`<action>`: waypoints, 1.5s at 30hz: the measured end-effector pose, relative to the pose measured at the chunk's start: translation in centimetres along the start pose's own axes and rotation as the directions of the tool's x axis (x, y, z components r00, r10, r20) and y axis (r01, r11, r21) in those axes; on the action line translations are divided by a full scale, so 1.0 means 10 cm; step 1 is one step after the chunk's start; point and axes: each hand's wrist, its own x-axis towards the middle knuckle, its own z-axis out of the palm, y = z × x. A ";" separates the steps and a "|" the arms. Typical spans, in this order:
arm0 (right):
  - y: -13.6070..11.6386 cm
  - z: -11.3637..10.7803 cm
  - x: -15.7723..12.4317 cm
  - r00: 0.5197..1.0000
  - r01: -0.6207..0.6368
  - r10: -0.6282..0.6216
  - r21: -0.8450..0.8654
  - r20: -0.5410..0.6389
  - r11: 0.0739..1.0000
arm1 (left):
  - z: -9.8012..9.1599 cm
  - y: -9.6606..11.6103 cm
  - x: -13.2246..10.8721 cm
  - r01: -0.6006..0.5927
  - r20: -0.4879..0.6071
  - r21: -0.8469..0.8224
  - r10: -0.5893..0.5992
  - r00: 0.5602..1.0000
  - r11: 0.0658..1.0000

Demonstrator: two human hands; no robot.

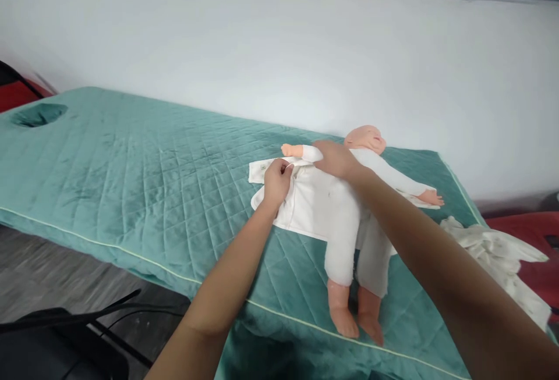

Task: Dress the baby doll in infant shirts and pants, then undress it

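Note:
A baby doll point(365, 138) lies on its back on the green quilted table point(131, 182), head toward the wall, bare feet toward me. It wears a white garment point(318, 205). My left hand point(276, 182) is closed, pinching the garment's left flap near the doll's side. My right hand point(336, 160) rests palm down on the doll's chest by its shoulder, fingers together on the cloth. The doll's arms stretch out to both sides.
A crumpled white cloth point(493, 252) lies at the table's right end. A face hole point(38, 114) sits at the table's far left. A white wall runs behind. Dark chair parts point(65, 327) stand on the floor at lower left.

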 end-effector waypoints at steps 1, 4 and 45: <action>0.03 0.00 -0.03 1.000 0.019 -0.019 0.030 0.001 0.999 | 0.00 -0.01 0.01 0.027 -0.012 -0.042 -0.027 1.000 0.999; 0.06 0.02 -0.09 0.996 0.092 -0.093 0.054 0.004 0.994 | -0.02 -0.04 0.03 0.047 -0.024 -0.146 -0.052 0.998 0.988; 0.88 0.44 -1.55 0.441 -0.362 0.835 0.785 -0.330 0.502 | -0.25 0.13 -0.51 0.100 -0.071 0.681 -0.071 0.995 0.725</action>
